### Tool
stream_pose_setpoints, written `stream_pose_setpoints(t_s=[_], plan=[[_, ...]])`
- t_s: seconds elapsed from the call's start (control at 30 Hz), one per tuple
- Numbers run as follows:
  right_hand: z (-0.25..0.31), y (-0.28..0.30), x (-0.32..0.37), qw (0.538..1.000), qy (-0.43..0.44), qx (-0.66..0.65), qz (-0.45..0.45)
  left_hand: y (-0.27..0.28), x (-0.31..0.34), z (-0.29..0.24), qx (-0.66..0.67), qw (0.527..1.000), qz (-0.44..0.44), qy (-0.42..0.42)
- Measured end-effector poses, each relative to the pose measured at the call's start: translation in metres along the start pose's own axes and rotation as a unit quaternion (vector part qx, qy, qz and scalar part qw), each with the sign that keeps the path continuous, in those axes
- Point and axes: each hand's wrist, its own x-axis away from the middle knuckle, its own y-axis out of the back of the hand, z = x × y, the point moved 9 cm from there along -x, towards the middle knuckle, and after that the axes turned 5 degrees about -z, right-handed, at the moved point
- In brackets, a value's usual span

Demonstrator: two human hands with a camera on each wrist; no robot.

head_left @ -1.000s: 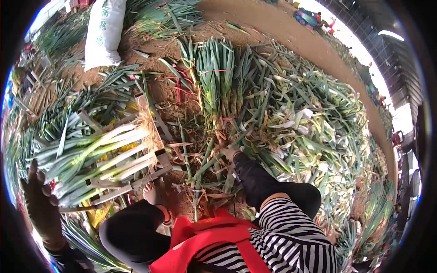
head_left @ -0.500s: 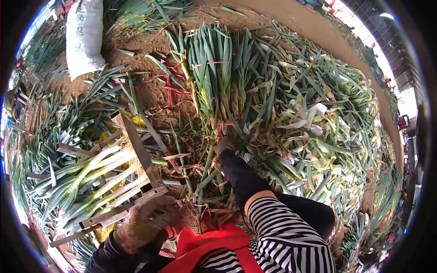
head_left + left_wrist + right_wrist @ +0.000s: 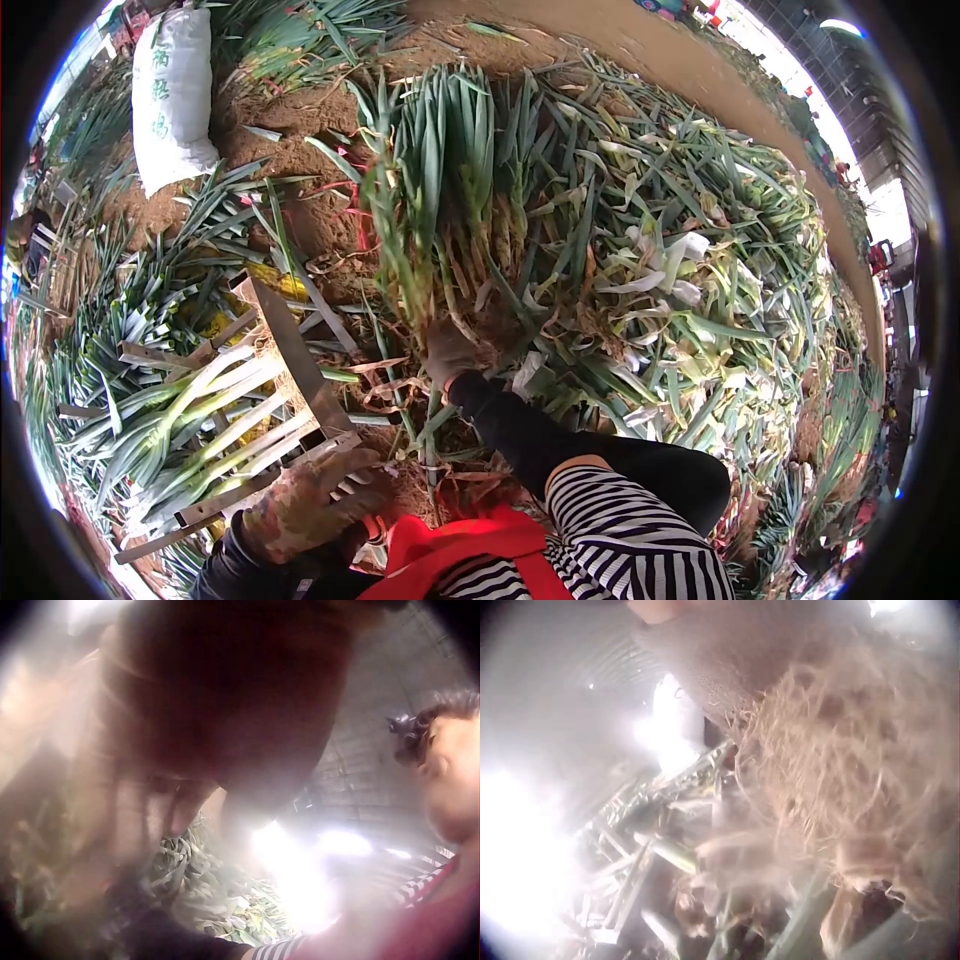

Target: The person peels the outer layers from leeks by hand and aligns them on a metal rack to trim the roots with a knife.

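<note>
My right hand (image 3: 453, 355), in a thin dusty glove, grips some green onions (image 3: 400, 265) low down near their root end; their blurred leaves point away from me. In the right wrist view a tangle of pale brown roots (image 3: 840, 761) hangs close beside the gloved palm. A larger upright bunch of green onions (image 3: 455, 150) stands just beyond that hand. My left hand (image 3: 310, 502), in a stained, patterned glove, is beside the near corner of a rack (image 3: 295, 350), its fingers loosely bent and holding nothing. Trimmed green onions (image 3: 225, 395) lie across this rack, roots against its upright board.
To the right spreads a large heap of stripped leaves (image 3: 680, 290). A white sack (image 3: 173, 100) stands at the back left, near red ties (image 3: 362, 215) on the soil. More green onions (image 3: 150, 300) lie behind the rack. My knee is under the right arm.
The left hand came in from the far left to beside the rack's near corner. My right hand shifted left and toward me, drawing green onions away from the bunch. The rack turned slightly in view.
</note>
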Motion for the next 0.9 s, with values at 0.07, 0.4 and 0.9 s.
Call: stream_pose_setpoints(t_s=[0.07,0.4,0.9], plan=[[-0.010,-0.028,-0.002,1.000,0.003,-0.019,0.019,0.000,-0.002,-0.001,-0.013,1.000,0.016,0.016],[-0.149,-0.020,-0.084,0.973,-0.211,0.058,-0.074,0.006,0.000,0.015,-0.048,0.996,0.000,0.076],[-0.211,0.009,-0.094,0.949,-0.314,-0.036,-0.009,0.026,-0.007,0.007,-0.061,0.995,-0.027,0.071]])
